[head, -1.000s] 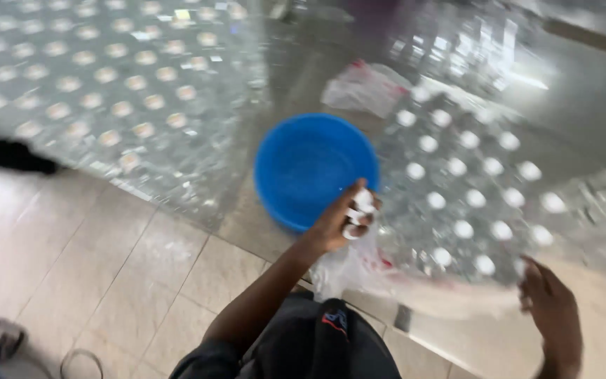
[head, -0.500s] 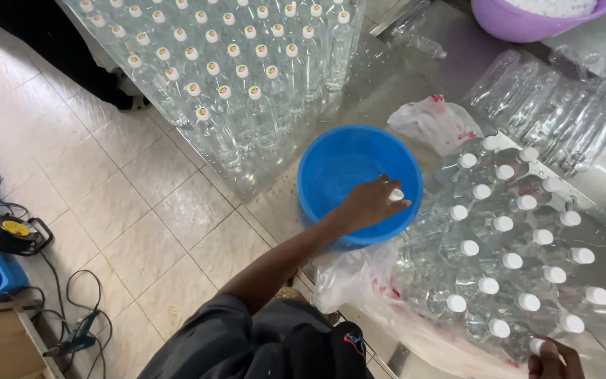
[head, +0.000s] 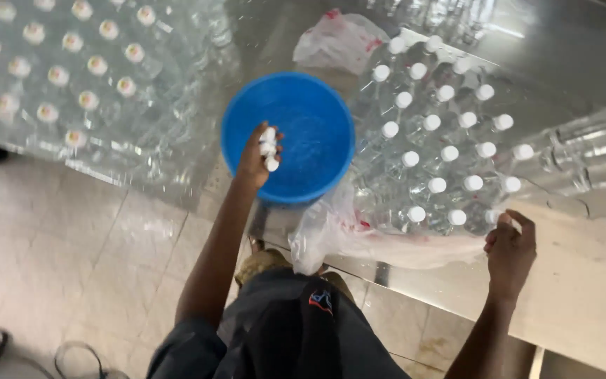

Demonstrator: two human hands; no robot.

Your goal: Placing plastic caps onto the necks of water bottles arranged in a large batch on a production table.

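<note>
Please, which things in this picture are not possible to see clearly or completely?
- Left hand, head view: its own fingers hide how many white caps it holds.
- Blue basin: the contents are blurred; water or empty, cannot tell.
- Right hand: its grip on the capped bottle is unclear.
- Bottles on the left: blurred and cut by the picture edge.

1 head-worn view, steeply downward and near, over blue basin (head: pixel 287 137) and both hands.

white caps (head: pixel 268 149): small cluster, held over blue bowl (head: pixel 320 119) | capped clear bottle (head: pixel 491 217): upright, pack's near corner, fingertips touching
</note>
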